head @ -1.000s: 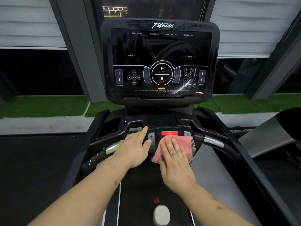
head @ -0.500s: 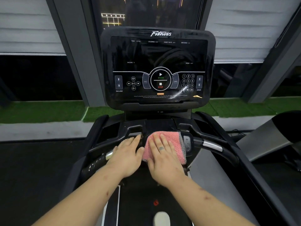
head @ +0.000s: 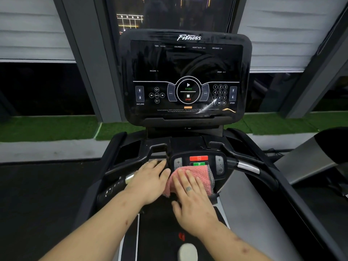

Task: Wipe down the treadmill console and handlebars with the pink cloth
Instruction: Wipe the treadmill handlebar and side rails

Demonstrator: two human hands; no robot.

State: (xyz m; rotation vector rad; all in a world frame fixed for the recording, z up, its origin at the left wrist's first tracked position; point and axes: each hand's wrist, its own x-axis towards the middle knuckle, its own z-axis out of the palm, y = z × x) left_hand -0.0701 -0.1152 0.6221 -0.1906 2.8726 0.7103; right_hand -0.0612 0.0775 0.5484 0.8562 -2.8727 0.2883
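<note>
4 straight fingers (head: pixel 188 183) of the right hand (head: pixel 194 202) press the pink cloth (head: pixel 201 174) flat on the lower button panel (head: pixel 219 162); the left hand (head: pixel 150 183) lies flat and empty beside it. Handlebars (head: pixel 246 167) and smeared console screen (head: pixel 186 68) likely await wiping.

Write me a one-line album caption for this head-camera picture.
Right hand presses a pink cloth flat on the treadmill's lower button panel while the left hand rests on the handlebar beside it.

"Fitness" on console (head: pixel 185 72) (START, STOP)
</note>
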